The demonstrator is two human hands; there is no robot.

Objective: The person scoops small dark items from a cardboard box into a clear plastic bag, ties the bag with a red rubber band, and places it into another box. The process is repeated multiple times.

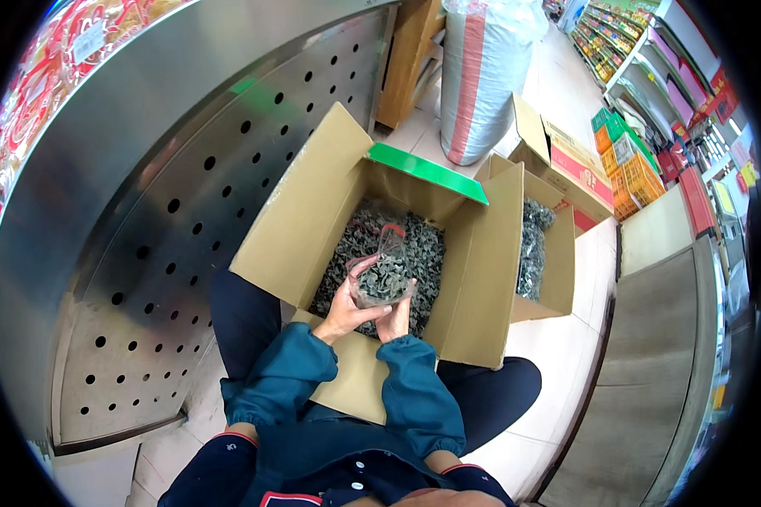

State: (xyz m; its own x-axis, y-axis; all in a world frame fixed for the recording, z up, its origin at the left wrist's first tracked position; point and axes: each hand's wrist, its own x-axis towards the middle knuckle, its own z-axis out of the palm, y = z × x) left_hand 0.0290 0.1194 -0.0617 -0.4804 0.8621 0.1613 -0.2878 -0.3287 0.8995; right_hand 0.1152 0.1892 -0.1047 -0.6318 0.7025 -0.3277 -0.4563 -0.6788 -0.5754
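Note:
Between my knees stands an open cardboard box (475,266), part filled with dark, dried, leaf-like pieces (426,244) that look like dried fungus. Above them, a clear plastic container (383,282) holds more of the same pieces. My left hand (347,304) holds its left side, with the thumb across the near side. The right side rests against my right hand (398,317), whose fingers curve up from below. A clear scoop-shaped or bag-like piece with a red edge (393,229) rises at the container's far side; whether it is joined to the container I cannot tell.
A perforated metal panel (184,234) runs close along the left. To the right of the box is another carton (561,253) with dark plastic-wrapped contents. Beyond stand a large woven sack (488,76), a red-and-tan carton (564,165) and orange crates (637,184). A metal cabinet (647,374) flanks the right.

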